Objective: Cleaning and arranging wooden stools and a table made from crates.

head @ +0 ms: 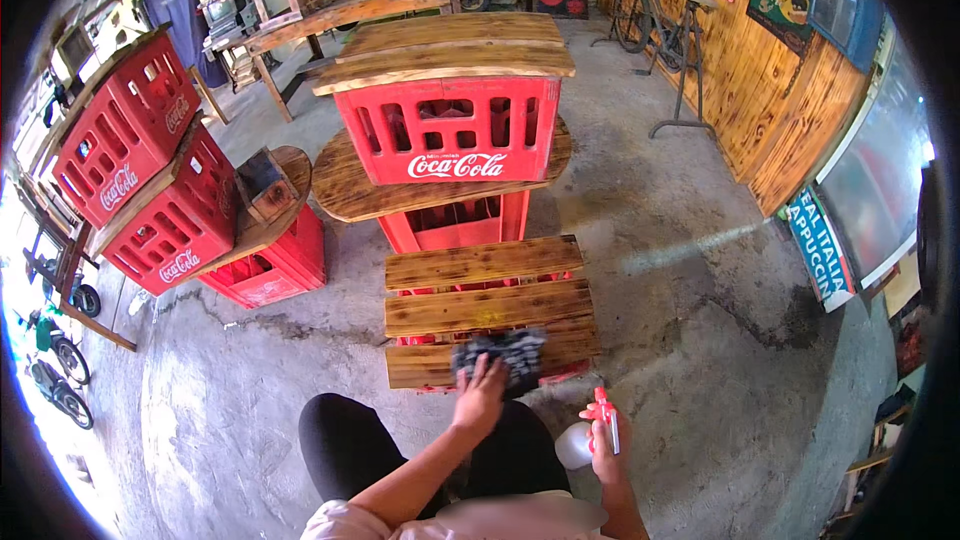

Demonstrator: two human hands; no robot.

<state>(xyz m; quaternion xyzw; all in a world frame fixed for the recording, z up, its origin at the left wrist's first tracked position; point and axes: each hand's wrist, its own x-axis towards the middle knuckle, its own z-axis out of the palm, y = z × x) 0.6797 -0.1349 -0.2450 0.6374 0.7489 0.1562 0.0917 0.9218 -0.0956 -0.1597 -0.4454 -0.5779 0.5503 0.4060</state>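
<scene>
A dark checkered cloth (521, 360) lies bunched on the nearest slat of a low wooden-slatted top (442, 313). My left hand (480, 394) holds the cloth against the wood, fingers spread over its near side. Its outline is slightly blurred. Under the slats, parts of a red plastic crate (567, 373) show through the gaps and at the right corner. My right hand (607, 454) grips a spray bottle (574, 445) with a red trigger head and a whitish body, held above the floor to the right of my knees.
Beyond the slats, a red Coca-Cola crate (450, 131) with a plank top stands on a rounded wooden tabletop (345, 184). More red crates (169, 221) are stacked at left beside a small wooden box (266, 184). An old bicycle (660, 37) stands by the wood-panelled wall (712, 75).
</scene>
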